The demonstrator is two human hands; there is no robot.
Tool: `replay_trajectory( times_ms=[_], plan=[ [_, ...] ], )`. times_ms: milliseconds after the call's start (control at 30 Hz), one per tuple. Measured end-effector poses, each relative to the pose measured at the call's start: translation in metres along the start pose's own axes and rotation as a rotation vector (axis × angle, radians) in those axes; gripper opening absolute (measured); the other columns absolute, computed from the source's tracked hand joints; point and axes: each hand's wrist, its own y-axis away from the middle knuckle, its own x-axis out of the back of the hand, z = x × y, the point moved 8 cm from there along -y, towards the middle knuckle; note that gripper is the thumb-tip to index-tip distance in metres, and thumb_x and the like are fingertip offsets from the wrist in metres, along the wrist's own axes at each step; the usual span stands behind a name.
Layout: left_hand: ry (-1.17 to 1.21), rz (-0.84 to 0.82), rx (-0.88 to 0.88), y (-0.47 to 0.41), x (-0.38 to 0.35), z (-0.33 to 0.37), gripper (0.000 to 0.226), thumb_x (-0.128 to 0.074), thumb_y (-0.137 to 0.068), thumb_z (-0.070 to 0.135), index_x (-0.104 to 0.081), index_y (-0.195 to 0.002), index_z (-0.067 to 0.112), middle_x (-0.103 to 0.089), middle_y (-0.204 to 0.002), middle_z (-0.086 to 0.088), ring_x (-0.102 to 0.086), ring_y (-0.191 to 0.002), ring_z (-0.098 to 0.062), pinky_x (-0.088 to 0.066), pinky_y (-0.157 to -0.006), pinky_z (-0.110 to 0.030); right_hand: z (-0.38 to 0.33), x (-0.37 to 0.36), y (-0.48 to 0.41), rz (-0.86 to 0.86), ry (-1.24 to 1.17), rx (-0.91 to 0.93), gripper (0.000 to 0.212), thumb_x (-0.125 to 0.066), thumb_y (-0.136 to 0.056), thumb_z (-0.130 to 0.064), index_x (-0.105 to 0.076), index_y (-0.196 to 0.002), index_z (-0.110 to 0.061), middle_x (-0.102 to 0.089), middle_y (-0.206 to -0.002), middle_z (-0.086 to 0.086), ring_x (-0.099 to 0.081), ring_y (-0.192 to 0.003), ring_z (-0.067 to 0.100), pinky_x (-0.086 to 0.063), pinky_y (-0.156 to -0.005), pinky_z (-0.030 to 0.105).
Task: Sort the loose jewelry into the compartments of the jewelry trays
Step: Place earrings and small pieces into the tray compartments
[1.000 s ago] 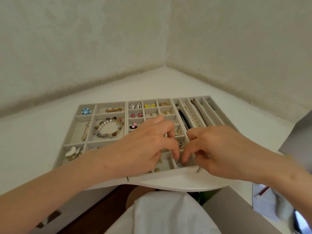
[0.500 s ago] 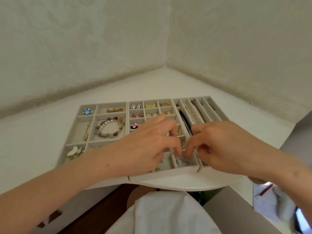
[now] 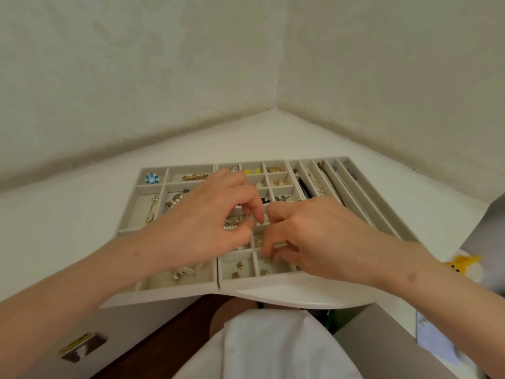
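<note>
Two hands over the jewelry trays (image 3: 177, 292) on a white table (image 3: 68, 214)
Left hand (image 3: 207, 217) curls above a glittering piece (image 3: 232, 222) in a middle compartment; right hand (image 3: 314, 236) dips curled fingertips into a near compartment; whether either pinches anything, I cannot tell.

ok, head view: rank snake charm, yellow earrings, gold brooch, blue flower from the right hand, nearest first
1. Snake charm, just beyond the right hand.
2. Yellow earrings, back row, centre.
3. Gold brooch, back row, left.
4. Blue flower, back-left corner.
</note>
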Motion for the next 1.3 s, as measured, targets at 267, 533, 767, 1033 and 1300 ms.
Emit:
replay_trajectory(
  times_ms=[267,533,767,1033,1300],
  plan=[
    [0.018,-0.107,-0.005,0.003,-0.005,-0.001,0.013,-0.067,-0.075,0.036,-0.055,-0.071,0.039,-0.052,-0.082,0.018,-0.044,-0.09,0.002,-0.032,-0.072,-0.013,-0.001,-0.004,-0.001,-0.031,0.053,-0.017,0.011,-0.059,-0.068,-0.026,-0.068,-0.07,-0.032,-0.06,-0.07,-0.011,-0.056,-0.049,0.013,-0.031,-0.041,0.022],
    [-0.058,-0.285,-0.059,0.003,-0.023,0.009,0.008,-0.07,-0.075,0.041,-0.064,-0.077,0.036,-0.048,-0.08,0.017,-0.04,-0.089,0.002,-0.031,-0.075,-0.01,0.001,-0.003,0.0,-0.16,0.14,-0.098,0.017,-0.052,-0.089,-0.03,-0.067,-0.095,-0.028,-0.057,-0.093,-0.007,-0.057,-0.08,0.018,-0.036,-0.062,0.029],
    [-0.162,-0.315,-0.078,-0.003,-0.033,0.014,0.016,-0.065,-0.078,0.046,-0.067,-0.085,0.032,-0.045,-0.079,0.017,-0.036,-0.089,0.001,-0.034,-0.075,-0.018,0.013,0.005,0.005,-0.116,-0.027,-0.164,0.01,-0.065,-0.084,-0.037,-0.072,-0.091,-0.033,-0.048,-0.073,-0.016,-0.043,-0.063,0.002,-0.038,-0.061,0.023],
    [-0.205,-0.347,-0.029,-0.007,-0.039,0.014,0.02,-0.062,-0.082,0.045,-0.068,-0.083,0.026,-0.05,-0.08,0.012,-0.039,-0.08,0.005,-0.038,-0.071,-0.02,0.035,0.014,0.012,-0.014,-0.192,-0.272,0.004,-0.071,-0.079,-0.037,-0.071,-0.077,-0.033,-0.054,-0.067,-0.011,-0.05,-0.063,0.005,-0.039,-0.062,0.023],
    [-0.223,-0.442,0.07,-0.008,-0.04,0.017,0.014,-0.064,-0.083,0.04,-0.067,-0.083,0.027,-0.053,-0.073,0.014,-0.049,-0.072,0.0,-0.038,-0.064,-0.017,0.043,0.013,0.016,-0.011,-0.239,-0.303,0.004,-0.073,-0.077,-0.037,-0.072,-0.075,-0.033,-0.06,-0.069,-0.009,-0.053,-0.063,0.008,-0.04,-0.061,0.021]
  ],
)
